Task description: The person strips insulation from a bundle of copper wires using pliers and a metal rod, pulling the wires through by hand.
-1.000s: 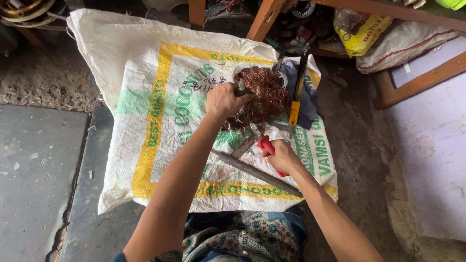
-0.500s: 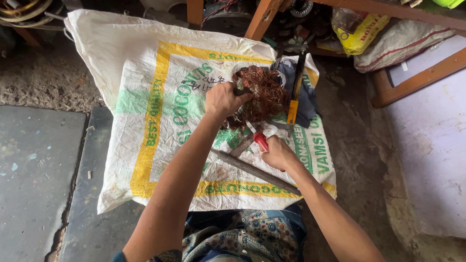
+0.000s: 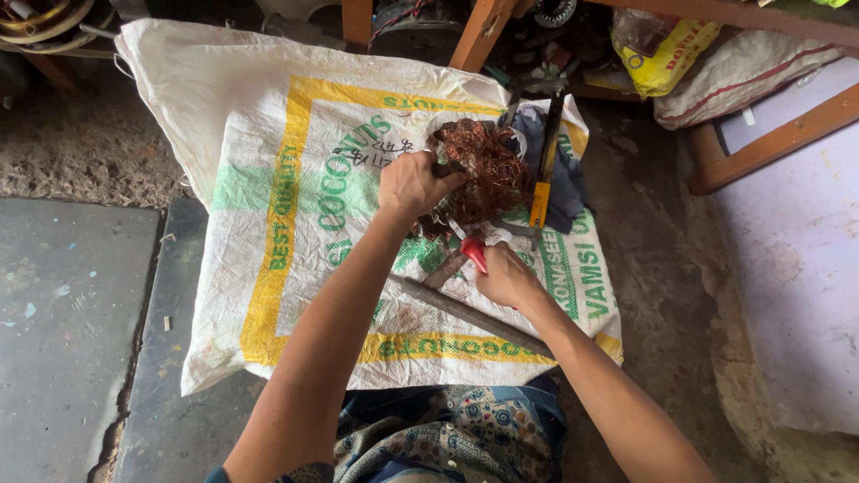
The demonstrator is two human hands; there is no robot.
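A tangled bundle of copper wire lies on a white woven sack with yellow and green printing, spread on the floor. My left hand grips the bundle's left side. My right hand holds a red-handled tool whose tip points up into the wire. A long grey metal rod lies slantwise on the sack under my right forearm.
A tool with a yellow handle and a dark cloth lie right of the wire. Wooden frame legs, a yellow bag and a white sack stand behind. A grey slab lies left.
My right hand has moved up and left with the red-handled tool, closer to the wire bundle. The left hand stays on the bundle.
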